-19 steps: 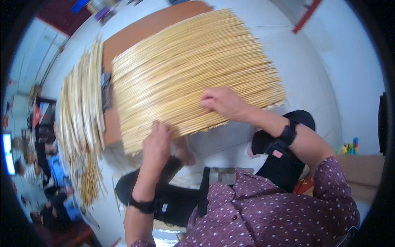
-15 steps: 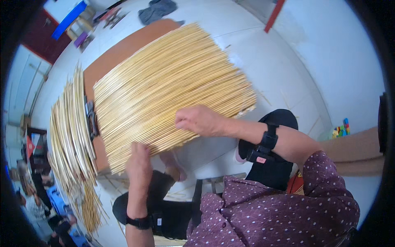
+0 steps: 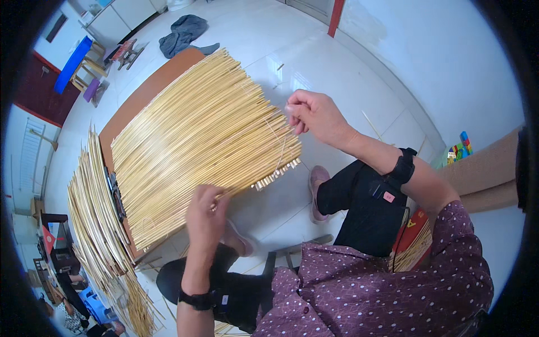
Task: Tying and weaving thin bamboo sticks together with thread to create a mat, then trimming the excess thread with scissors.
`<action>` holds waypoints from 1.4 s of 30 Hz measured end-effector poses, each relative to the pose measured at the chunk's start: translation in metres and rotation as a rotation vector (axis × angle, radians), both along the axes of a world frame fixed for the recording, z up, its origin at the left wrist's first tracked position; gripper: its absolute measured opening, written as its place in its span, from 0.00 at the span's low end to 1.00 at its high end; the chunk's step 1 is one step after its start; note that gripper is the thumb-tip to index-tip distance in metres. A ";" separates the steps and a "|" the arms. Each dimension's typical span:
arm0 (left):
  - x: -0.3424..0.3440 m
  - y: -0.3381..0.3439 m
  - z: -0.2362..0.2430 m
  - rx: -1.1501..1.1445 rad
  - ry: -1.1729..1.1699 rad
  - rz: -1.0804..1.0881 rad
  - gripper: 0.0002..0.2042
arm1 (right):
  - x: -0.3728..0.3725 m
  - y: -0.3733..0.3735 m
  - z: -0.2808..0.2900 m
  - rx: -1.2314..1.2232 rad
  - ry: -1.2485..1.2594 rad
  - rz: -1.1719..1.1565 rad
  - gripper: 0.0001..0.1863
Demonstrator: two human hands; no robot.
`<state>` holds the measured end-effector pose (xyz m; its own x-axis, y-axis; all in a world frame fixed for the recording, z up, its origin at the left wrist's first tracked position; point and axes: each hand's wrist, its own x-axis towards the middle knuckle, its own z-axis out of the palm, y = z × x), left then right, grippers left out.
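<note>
A sheet of straw-coloured thin rods [image 3: 191, 132] lies on a brown board [image 3: 137, 95], with pale strings across its right end. My left hand [image 3: 206, 213] is at the sheet's near edge, fingers curled and touching the rods; what they pinch is unclear. My right hand [image 3: 317, 118] hovers by the right ends, fingers bent together, their contents too small to tell. Left of the sheet lie longer loose pale strips [image 3: 90, 202] and a dark tool [image 3: 115, 196], partly hidden.
A grey cloth [image 3: 182, 36] and small stools [image 3: 126, 53] lie beyond the board. A white wall [image 3: 426, 56], colourful toys [image 3: 457, 149] and a tan panel [image 3: 483, 174] are at the right. Other people [image 3: 67, 314] sit at lower left. My knees and feet [image 3: 317, 194] border the near side.
My right hand has moved from over the middle of the rods to their right ends and lifted. The view has turned, shifting the sheet leftward. My left hand stays at the near edge.
</note>
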<state>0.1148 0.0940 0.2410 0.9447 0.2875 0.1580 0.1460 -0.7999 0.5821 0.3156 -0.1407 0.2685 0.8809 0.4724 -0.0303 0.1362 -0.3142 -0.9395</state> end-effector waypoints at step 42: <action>0.072 -0.009 0.042 -1.725 -0.340 -0.126 0.06 | 0.029 0.007 -0.003 0.186 0.368 0.340 0.08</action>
